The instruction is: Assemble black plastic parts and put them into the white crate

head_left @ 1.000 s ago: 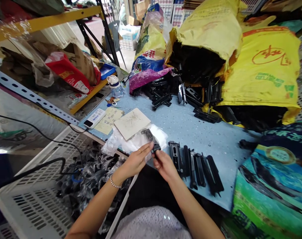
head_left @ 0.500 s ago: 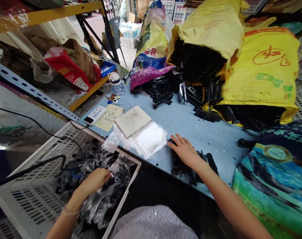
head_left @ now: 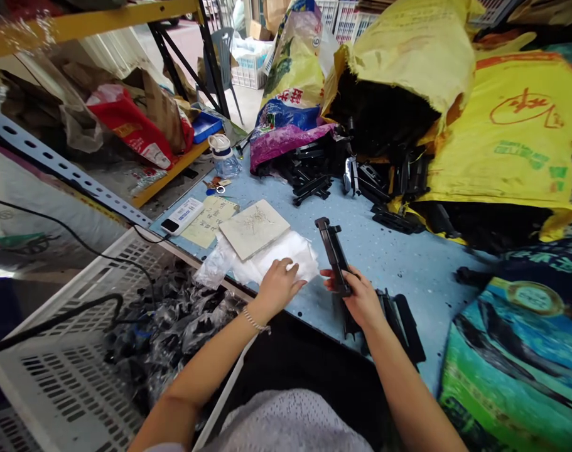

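Observation:
My right hand [head_left: 358, 295] is closed round a long black plastic part [head_left: 331, 248], held up at a tilt over the table. It has a small crosspiece near its upper end. My left hand [head_left: 279, 285] rests on a stack of clear plastic bags [head_left: 255, 267], fingers bent and thumb apart; no bag is lifted in it. On the bags' far side lies a beige pad [head_left: 253, 227]. More black parts [head_left: 401, 320] sit on the table beside my right wrist, partly hidden by the arm.
Below left, a white crate [head_left: 54, 370] holds many bagged black parts [head_left: 167, 326]. Yellow sacks [head_left: 507, 132] spill black parts at the back. A phone [head_left: 183, 216], keys [head_left: 217, 186] and a bottle [head_left: 224, 157] lie far left. A green-blue sack [head_left: 516, 339] stands at right.
My left hand has left the crate and moved up and right onto the plastic bags. My right hand has picked up a black plastic part from the table.

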{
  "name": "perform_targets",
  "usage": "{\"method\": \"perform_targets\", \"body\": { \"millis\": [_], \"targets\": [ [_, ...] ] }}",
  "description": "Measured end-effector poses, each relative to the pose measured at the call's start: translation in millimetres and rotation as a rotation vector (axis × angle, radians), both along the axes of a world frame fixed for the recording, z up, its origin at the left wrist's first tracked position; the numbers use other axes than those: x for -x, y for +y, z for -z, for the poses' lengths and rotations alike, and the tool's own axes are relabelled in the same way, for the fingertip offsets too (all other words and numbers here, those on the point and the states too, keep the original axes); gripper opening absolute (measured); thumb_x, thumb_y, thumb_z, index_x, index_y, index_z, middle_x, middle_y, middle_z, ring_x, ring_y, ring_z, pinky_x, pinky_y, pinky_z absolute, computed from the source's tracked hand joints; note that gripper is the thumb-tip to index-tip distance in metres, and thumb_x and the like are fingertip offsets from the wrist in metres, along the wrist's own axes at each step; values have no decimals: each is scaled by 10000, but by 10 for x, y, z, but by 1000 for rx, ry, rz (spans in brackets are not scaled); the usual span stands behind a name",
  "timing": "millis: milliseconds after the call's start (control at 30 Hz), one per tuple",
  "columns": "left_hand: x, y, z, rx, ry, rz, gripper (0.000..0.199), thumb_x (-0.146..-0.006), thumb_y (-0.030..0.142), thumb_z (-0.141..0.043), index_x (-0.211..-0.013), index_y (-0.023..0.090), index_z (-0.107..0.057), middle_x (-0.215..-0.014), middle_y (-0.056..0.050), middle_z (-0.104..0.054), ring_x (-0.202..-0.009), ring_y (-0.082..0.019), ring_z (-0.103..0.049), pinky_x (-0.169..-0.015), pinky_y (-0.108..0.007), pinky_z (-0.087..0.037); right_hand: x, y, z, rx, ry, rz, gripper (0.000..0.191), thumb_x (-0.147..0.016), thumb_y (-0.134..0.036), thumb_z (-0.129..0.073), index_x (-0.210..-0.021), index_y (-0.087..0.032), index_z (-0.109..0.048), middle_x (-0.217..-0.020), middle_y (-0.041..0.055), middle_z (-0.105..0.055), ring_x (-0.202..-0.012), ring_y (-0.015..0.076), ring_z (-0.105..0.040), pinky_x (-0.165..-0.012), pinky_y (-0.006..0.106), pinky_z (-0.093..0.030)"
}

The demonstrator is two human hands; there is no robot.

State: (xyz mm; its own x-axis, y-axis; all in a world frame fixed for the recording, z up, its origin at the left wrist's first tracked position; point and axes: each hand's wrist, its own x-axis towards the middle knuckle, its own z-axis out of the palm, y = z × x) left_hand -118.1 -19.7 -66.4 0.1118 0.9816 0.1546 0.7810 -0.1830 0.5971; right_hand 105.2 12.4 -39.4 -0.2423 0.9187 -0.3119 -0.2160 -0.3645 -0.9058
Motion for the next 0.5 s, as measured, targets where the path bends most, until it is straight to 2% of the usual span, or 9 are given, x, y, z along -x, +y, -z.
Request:
{"method": "perform_targets", "body": {
  "millis": [67,100,200,267,333,400,500],
  "targets": [
    [-125,273,91,-31,35,-31,73,-852,151,-600,-827,145,-668,-1015,-119,-629,-979,-237,-580,-874,-378,-482,46,-32,11,94,133,34,290,-849,-398,-639,-1049,-191,-673,-1029,94,-743,-800,189,-694,-731,309,-551],
    [-122,372,146,-5,-11,-57,70,-825,126,-620,-765,142,-652,-954,-107,-627,-937,-229,-582,-846,-370,-486,52,-43,13,131,178,45,297,-852,-397,-635,-1055,-186,-682,-1057,101,-739,-813,184,-693,-740,303,-551],
    [42,531,266,132,-321,-143,100,-780,187,-687,-707,147,-630,-797,-47,-623,-767,-180,-587,-720,-310,-487,90,-49,38,198,248,54,296,-855,-384,-631,-1067,-190,-701,-1169,100,-707,-791,163,-688,-726,292,-557],
    [158,548,274,215,-480,-154,102,-783,238,-683,-747,152,-645,-739,-17,-634,-682,-156,-587,-641,-276,-477,207,-22,91,227,274,35,263,-830,-365,-662,-1034,-207,-712,-1192,76,-696,-744,152,-684,-686,293,-560],
    [220,522,229,223,-512,-139,77,-803,228,-647,-822,154,-650,-735,-8,-653,-665,-150,-602,-612,-262,-480,397,32,170,256,306,3,242,-786,-351,-706,-979,-206,-721,-1110,59,-718,-720,151,-681,-656,289,-556],
    [252,474,152,163,-505,-131,63,-806,166,-611,-862,154,-640,-775,-18,-667,-706,-155,-622,-649,-271,-503,590,94,254,281,331,16,226,-725,-335,-755,-891,-185,-721,-939,44,-731,-685,147,-665,-623,272,-545],
    [335,413,37,-14,-265,-100,208,-818,44,-490,-842,157,-663,-865,-68,-682,-855,-196,-632,-805,-351,-520,723,128,329,289,294,135,219,-650,-326,-801,-757,-170,-689,-734,11,-680,-619,134,-623,-569,248,-518]
  ]
}}
